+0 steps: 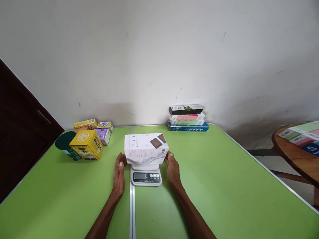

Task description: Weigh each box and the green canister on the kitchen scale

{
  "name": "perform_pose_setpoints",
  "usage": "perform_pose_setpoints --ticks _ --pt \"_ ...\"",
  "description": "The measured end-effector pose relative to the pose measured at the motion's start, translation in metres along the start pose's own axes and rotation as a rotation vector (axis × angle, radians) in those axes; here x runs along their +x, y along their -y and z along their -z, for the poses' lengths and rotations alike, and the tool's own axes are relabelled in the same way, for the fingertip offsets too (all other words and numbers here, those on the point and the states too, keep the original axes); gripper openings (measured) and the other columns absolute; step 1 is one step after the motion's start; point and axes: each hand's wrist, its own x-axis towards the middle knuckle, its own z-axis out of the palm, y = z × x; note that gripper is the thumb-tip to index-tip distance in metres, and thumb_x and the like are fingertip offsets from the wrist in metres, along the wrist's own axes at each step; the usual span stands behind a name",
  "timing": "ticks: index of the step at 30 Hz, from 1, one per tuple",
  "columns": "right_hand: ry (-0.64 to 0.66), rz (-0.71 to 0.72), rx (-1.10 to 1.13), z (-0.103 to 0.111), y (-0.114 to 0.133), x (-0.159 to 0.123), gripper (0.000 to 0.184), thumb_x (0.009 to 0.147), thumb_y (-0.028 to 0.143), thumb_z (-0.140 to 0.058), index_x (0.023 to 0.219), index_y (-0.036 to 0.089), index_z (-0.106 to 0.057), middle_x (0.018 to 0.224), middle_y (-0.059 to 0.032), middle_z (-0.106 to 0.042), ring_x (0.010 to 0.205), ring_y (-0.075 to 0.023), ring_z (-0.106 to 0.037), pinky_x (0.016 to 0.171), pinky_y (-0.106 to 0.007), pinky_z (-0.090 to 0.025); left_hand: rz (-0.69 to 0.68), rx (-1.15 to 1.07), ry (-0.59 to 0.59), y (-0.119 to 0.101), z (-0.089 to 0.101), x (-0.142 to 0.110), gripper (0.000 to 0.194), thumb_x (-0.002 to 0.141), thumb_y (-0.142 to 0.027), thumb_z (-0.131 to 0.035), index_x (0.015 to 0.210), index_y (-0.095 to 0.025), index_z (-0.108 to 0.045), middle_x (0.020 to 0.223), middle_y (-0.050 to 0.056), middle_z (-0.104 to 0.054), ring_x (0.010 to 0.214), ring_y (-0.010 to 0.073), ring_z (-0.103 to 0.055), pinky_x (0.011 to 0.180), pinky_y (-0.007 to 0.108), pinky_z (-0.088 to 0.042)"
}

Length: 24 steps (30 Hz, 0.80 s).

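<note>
A white box [142, 151] with brown squares printed on it rests on top of a white digital kitchen scale [146, 179]. The scale's dark display and round buttons face me. On the box's left side is my left hand [119, 172], fingers stretched out, with the thumb apart. My right hand [172, 167] stands at the right side, its fingers extended and the tips close against the box's edge. Whether the fingertips touch the box is hard to make out.
At the left of the green table [214, 186] are a yellow box [86, 144], a dark green container [66, 142], a purple box [103, 135] and smaller yellow packs. Stacked long boxes [188, 118] lie by the wall. A wooden table [286, 149] with colourful boxes stands right.
</note>
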Motion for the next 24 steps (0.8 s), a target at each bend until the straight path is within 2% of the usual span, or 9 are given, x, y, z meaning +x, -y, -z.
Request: perform_pose_setpoints --ticks 4,8,13,15,19,21,24 --pt "-0.003 0.007 -0.023 0.000 -0.003 0.000 0.076 0.100 0.075 -0.036 0.135 0.016 -0.068 0.137 -0.0176 -0.070 0.121 -0.0318 -0.068 0.102 -0.048 -0.054 0.036 -0.016 0.017 -0.002 -0.001 -0.003 0.079 0.098 -0.074 -0.042 0.156 -0.021 -0.044 0.161 0.019 -0.048 0.147 0.0343 -0.050 0.124 0.053 -0.038" --pt "-0.022 0.027 -0.044 0.000 0.001 -0.005 0.073 0.102 0.072 -0.035 0.139 0.017 -0.066 0.141 -0.0170 -0.067 0.127 -0.0330 -0.065 0.105 -0.051 -0.052 -0.021 0.059 0.006 -0.010 0.000 -0.004 0.078 0.099 -0.073 -0.041 0.159 -0.023 -0.040 0.165 0.017 -0.043 0.152 0.0334 -0.043 0.127 0.053 -0.033" --pt "-0.059 0.170 -0.137 -0.010 0.024 -0.017 0.065 0.105 0.064 -0.038 0.153 0.022 -0.053 0.158 -0.0131 -0.053 0.149 -0.0296 -0.045 0.124 -0.052 -0.034 -0.170 0.165 0.039 -0.042 -0.003 0.005 0.077 0.100 -0.069 -0.044 0.165 -0.028 -0.031 0.174 0.010 -0.028 0.161 0.0301 -0.026 0.132 0.048 -0.021" --pt "-0.046 0.184 -0.148 -0.019 0.037 -0.023 0.064 0.105 0.063 -0.036 0.153 0.023 -0.052 0.158 -0.0124 -0.053 0.149 -0.0293 -0.045 0.124 -0.052 -0.033 -0.160 0.194 0.101 -0.057 -0.010 0.007 0.078 0.100 -0.067 -0.045 0.165 -0.028 -0.030 0.174 0.010 -0.028 0.162 0.0296 -0.022 0.133 0.046 -0.018" --pt "-0.018 0.147 -0.120 -0.031 0.057 -0.029 0.064 0.104 0.064 -0.040 0.153 0.023 -0.049 0.151 -0.0132 -0.058 0.139 -0.0303 -0.054 0.116 -0.049 -0.043 -0.107 0.213 0.192 -0.081 -0.030 -0.001 0.079 0.101 -0.064 -0.048 0.166 -0.027 -0.024 0.172 0.011 -0.032 0.162 0.0301 -0.022 0.133 0.046 -0.021" --pt "-0.047 0.124 -0.124 -0.025 0.064 -0.025 0.065 0.102 0.067 -0.042 0.149 0.022 -0.051 0.144 -0.0141 -0.063 0.132 -0.0311 -0.059 0.110 -0.047 -0.047 -0.116 0.209 0.234 -0.088 -0.041 -0.004 0.081 0.100 -0.063 -0.051 0.167 -0.028 -0.020 0.173 0.011 -0.028 0.162 0.0309 -0.023 0.132 0.048 -0.024" --pt "-0.133 0.105 -0.150 0.001 0.070 -0.006 0.070 0.098 0.074 -0.042 0.141 0.021 -0.056 0.139 -0.0157 -0.065 0.129 -0.0330 -0.060 0.106 -0.045 -0.048 -0.131 0.202 0.351 -0.088 -0.066 0.000 0.084 0.099 -0.060 -0.055 0.167 -0.030 -0.017 0.174 0.012 -0.024 0.161 0.0318 -0.025 0.132 0.051 -0.024"
